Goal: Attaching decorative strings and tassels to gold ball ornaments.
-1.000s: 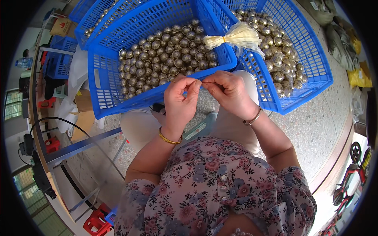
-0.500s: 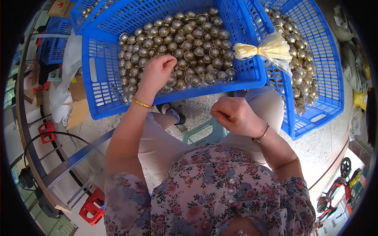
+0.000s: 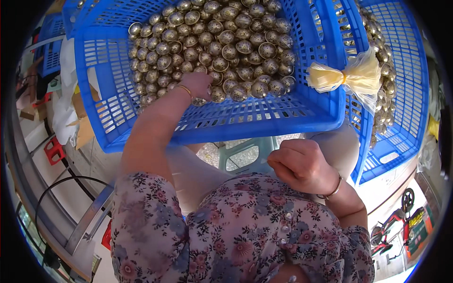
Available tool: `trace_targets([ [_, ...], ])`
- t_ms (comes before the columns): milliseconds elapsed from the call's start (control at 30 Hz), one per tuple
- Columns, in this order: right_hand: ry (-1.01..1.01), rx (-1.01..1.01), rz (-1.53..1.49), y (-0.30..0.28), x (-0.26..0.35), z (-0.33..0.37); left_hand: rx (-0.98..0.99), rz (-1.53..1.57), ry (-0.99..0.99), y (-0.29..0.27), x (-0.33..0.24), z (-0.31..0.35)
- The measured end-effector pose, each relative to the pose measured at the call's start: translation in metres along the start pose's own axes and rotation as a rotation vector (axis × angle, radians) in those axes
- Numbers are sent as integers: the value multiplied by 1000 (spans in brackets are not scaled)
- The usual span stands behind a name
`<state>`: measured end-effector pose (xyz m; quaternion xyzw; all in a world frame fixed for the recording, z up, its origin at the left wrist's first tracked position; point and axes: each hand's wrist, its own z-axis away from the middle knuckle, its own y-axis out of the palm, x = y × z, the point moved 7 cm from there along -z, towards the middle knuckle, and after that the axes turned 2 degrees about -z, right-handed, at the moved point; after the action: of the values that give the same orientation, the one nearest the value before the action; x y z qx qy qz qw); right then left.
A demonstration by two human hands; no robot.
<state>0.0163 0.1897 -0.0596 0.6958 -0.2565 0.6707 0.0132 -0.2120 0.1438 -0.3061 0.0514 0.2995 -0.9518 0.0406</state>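
Observation:
My left hand (image 3: 197,85) reaches down into the large blue plastic basket (image 3: 226,133), at its near side. It touches the silvery, pierced metal balls (image 3: 243,46), many with rims, that cover the basket's floor. The fingers point down among the balls and are mostly hidden, so any grip there does not show. Over my lap, my right hand (image 3: 302,162) is closed with the fingers curled inward, apart from the basket. Whatever it may hold is out of sight.
A second blue basket (image 3: 408,101) with similar balls stands at the right. A pale-yellow bundle of strips (image 3: 326,78), tied in the middle, lies over the rims between the baskets. A green stool (image 3: 247,153) shows below. A metal frame (image 3: 89,219) stands at the left.
My left hand has lowered into the balls from above them. My right hand remains closed over my lap. The view has shifted, with the baskets appearing larger and closer.

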Motion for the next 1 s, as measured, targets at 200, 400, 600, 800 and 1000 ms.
trace_targets([
  [200, -16, -23, -6, 1, 8, 1, -179, 147, -87, -9, 6, 14],
  [400, -18, -174, -34, -7, 10, 13, -752, 920, 72, -113, -27, 104],
  [600, 286, -279, -430, -2, -2, 27, -969, 1544, 460, -108, -122, 206],
  [800, 146, -352, -557, 5, 34, 53, -1046, 1634, 565, -88, -189, 252],
  [1000, 180, -313, -649, 13, 46, 72, -1150, 1469, 600, -80, -204, 272],
])
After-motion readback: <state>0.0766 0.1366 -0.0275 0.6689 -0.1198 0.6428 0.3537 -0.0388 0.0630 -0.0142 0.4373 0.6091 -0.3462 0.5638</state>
